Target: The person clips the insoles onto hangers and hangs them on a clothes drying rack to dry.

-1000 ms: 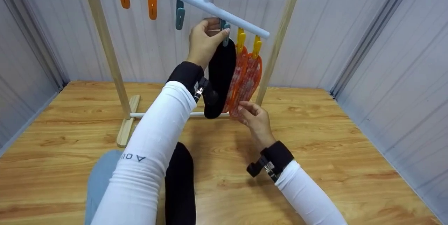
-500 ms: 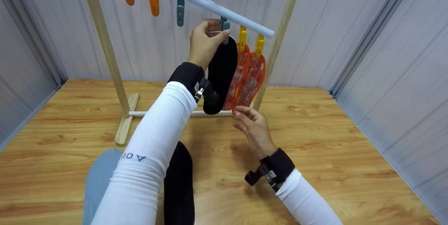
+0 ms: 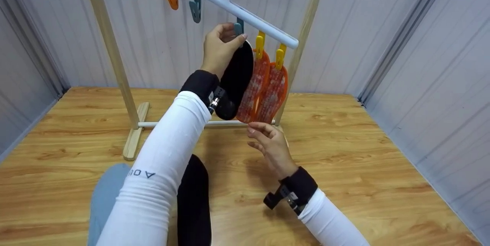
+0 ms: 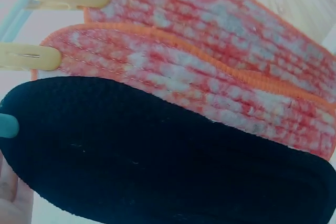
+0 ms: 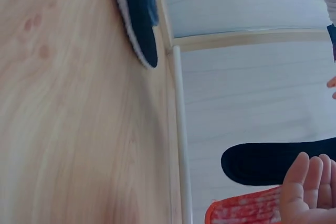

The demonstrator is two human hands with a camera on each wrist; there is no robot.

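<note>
A black insole (image 3: 235, 79) was held at its top by the left hand (image 3: 218, 49), fingers pinched around a teal clip (image 3: 239, 28) on the white rail (image 3: 229, 5). Two orange insoles (image 3: 264, 87) hung alongside. Just below them, the right hand (image 3: 270, 146) was relaxed, grasping nothing.

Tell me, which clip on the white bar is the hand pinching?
The left hand pinches the teal clip holding the black insole, right beside the two yellow clips; the other teal clip hangs empty farther left.

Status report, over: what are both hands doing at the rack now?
Left hand pinches teal clip on black insole. Right hand open below orange insoles, touching nothing. Nothing in the way.
</note>
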